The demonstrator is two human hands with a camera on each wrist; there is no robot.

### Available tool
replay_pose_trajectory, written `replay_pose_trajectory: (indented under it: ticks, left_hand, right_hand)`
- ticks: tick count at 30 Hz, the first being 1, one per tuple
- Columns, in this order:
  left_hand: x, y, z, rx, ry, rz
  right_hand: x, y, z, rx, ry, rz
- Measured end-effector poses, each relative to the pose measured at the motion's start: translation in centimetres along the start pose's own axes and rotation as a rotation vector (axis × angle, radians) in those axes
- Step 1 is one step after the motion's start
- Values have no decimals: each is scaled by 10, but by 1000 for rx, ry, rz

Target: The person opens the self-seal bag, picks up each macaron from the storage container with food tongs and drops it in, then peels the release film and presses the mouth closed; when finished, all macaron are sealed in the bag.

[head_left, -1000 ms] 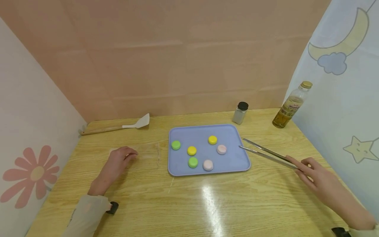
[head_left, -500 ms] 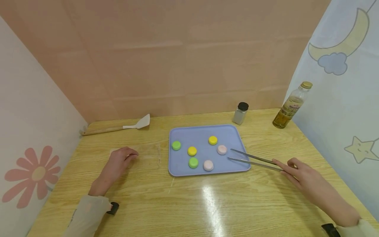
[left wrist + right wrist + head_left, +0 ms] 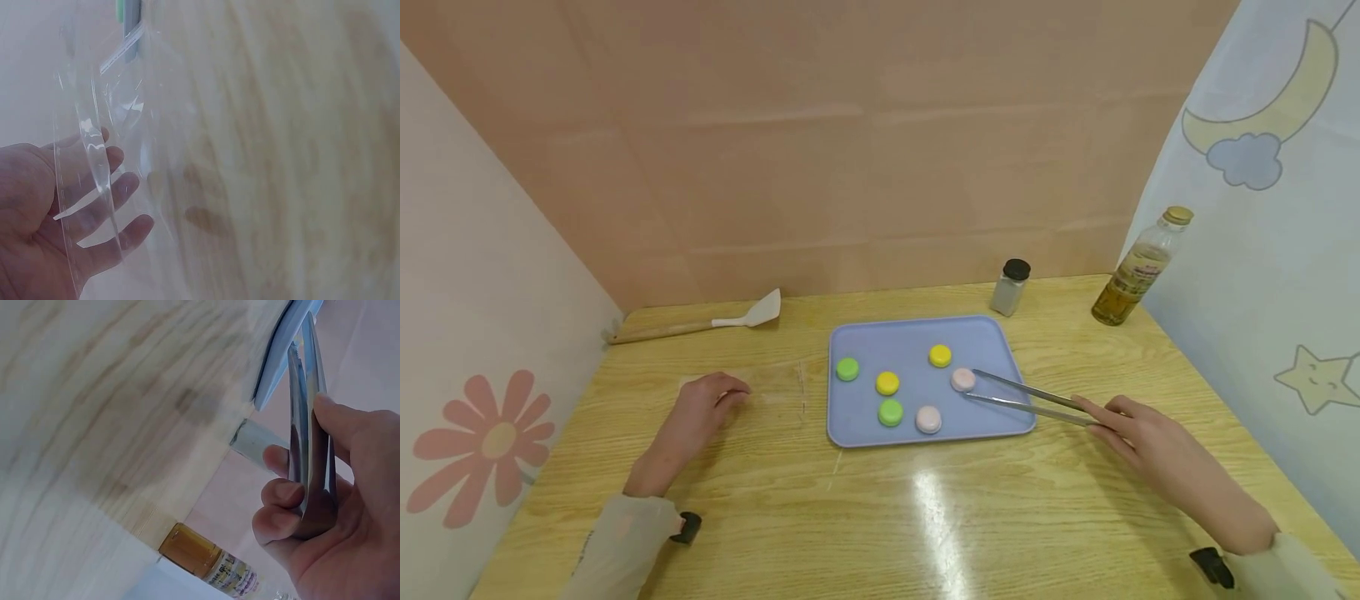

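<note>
My right hand [image 3: 1150, 446] grips a pair of metal tongs [image 3: 1030, 406] with its thumb and fingers along the arms. The tong tips reach over the blue tray [image 3: 887, 333], spread either side of a pale pink macaron [image 3: 963, 380]. Another pink macaron [image 3: 928, 419], two yellow ones [image 3: 940, 356] and two green ones [image 3: 847, 369] lie on the tray. Left of it, my left hand [image 3: 703, 408] holds a clear plastic bag [image 3: 94, 150], fingers curled and seen through the film in the left wrist view. The bag's open side faces the tray.
A white spatula [image 3: 760, 310] with a wooden handle lies at the back left. Behind the tray's right corner stands a small black-lidded jar [image 3: 1009, 290]. An oil bottle [image 3: 1131, 275] is at the back right. Walls border the table [image 3: 820, 517] on three sides.
My right hand has moved left with the tongs, from beyond the tray's right edge to around the right pink macaron. The left hand and bag stay about where they were.
</note>
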State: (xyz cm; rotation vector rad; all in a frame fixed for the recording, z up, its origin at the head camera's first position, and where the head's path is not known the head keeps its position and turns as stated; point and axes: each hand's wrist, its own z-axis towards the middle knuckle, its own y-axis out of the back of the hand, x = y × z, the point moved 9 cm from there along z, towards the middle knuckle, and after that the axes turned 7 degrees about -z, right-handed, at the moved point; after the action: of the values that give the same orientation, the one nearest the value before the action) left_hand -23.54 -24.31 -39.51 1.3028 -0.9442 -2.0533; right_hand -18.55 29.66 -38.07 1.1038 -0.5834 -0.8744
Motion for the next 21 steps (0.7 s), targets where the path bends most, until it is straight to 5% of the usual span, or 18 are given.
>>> replay_pose_trajectory:
  ticks: [21]
  left_hand:
    - [5,-2,-2,-12,-4,5]
  right_hand:
    - [8,-2,13,-77,14,56]
